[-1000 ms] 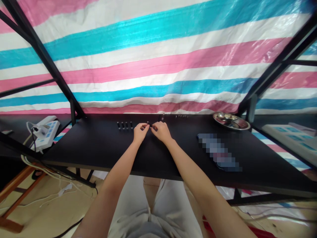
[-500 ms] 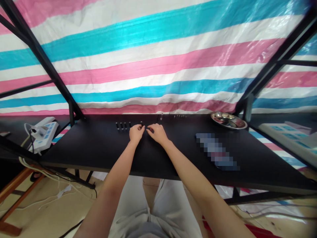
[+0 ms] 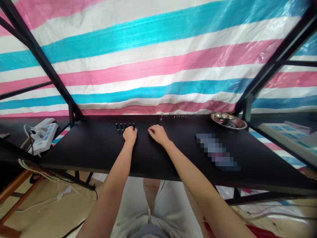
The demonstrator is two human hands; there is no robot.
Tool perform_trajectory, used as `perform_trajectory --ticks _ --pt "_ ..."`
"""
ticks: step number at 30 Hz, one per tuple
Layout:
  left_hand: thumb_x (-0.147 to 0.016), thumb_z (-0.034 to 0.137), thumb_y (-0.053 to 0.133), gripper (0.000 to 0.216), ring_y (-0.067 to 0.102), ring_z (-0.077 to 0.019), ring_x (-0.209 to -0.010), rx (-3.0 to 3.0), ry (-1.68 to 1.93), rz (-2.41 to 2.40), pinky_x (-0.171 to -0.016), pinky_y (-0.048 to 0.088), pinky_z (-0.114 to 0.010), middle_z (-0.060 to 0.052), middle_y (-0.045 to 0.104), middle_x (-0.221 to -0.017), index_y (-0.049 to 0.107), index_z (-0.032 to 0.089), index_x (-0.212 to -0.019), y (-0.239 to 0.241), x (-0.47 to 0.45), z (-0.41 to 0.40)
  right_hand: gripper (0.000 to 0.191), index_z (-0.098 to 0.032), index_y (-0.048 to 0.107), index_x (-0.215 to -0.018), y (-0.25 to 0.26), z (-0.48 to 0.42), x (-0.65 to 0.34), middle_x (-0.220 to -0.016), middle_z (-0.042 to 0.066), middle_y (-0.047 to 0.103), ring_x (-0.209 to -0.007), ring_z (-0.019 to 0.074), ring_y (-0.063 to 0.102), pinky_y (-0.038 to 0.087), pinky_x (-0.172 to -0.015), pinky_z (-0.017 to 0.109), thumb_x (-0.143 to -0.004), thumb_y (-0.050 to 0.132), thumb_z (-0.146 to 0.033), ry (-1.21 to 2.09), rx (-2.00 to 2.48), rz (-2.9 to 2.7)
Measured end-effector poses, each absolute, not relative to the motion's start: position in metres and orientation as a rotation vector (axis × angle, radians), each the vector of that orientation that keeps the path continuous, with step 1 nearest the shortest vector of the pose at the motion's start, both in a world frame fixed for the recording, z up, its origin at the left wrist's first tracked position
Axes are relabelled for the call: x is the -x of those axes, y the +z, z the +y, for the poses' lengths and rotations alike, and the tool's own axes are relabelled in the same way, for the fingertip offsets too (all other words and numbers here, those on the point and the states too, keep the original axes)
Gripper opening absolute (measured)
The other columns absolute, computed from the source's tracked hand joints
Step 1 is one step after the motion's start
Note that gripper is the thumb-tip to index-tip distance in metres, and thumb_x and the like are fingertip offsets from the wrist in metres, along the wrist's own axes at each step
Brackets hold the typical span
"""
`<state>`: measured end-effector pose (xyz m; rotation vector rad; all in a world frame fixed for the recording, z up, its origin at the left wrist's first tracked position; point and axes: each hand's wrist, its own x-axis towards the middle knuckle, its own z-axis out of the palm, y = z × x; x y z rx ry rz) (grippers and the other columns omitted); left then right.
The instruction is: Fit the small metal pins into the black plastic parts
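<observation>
Right hand [image 3: 158, 134] rests on table [image 3: 99, 148], fingers slack, released. Left hand [image 3: 130, 135] is curled at the right end of the peg row [image 3: 125, 126], touching; can't tell if gripping. Dish [image 3: 228, 120] far right.

Makeshift workshop stall: striped tarp [image 3: 158, 59] walls, black metal frame [image 3: 42, 62], work table [image 3: 99, 148], power strip [image 3: 43, 132].

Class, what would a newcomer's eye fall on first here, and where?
The pink, blue and white striped sheet fills the background. On the black table, the left hand is by a row of small black pieces, the right hand beside it. A metal dish sits far right.
</observation>
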<state>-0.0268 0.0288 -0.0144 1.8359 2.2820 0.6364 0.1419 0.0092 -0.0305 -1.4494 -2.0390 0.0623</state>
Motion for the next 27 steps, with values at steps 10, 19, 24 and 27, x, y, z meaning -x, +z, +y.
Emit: perform_trajectory --ticks 10,19,24,27 --pt "-0.08 0.039 0.049 0.028 0.062 -0.0233 -0.089 -1.828 0.58 2.287 -0.075 0.047 -0.031 -0.01 0.067 -0.095 0.068 0.023 -0.092 -0.012 0.026 0.032 0.02 -0.02 0.063 -0.076 -0.032 0.022 -0.161 -0.079 0.003 0.065 -0.076 0.0166 0.058 0.041 -0.071 0.028 -0.079 0.046 -0.029 0.255 1.679 -1.592" --pt "-0.081 0.04 0.048 0.028 0.062 -0.0248 -0.085 -1.89 0.548 2.255 -0.072 0.046 -0.032 -0.01 0.066 -0.09 0.068 0.02 -0.084 -0.003 0.026 0.025 0.038 -0.017 0.06 -0.104 -0.039 0.062 -0.195 -0.088 0.007 0.067 -0.094 0.0247 0.058 0.041 -0.08 0.037 -0.071 0.059 -0.036 0.326 2.02 -1.365" --pt "-0.083 0.042 0.044 0.032 0.062 -0.0226 -0.078 -2.179 0.555 2.04 -0.069 0.044 -0.03 -0.009 0.066 -0.077 0.067 0.021 -0.077 -0.002 0.015 0.019 0.04 -0.019 0.063 -0.101 -0.042 0.087 -0.201 -0.093 0.008 0.066 -0.096 0.0259 0.057 0.04 -0.081 0.038 -0.067 0.063 -0.041 0.287 2.086 -1.461" --pt "-0.085 0.042 0.042 0.034 0.062 -0.0204 -0.075 -2.361 0.501 1.871 -0.068 0.043 -0.028 -0.008 0.066 -0.074 0.068 0.021 -0.08 -0.006 0.004 0.015 0.035 -0.02 0.065 -0.095 -0.043 0.1 -0.2 -0.092 0.007 0.066 -0.093 0.0242 0.058 0.041 -0.079 0.036 -0.068 0.062 -0.043 0.287 2.091 -1.506"
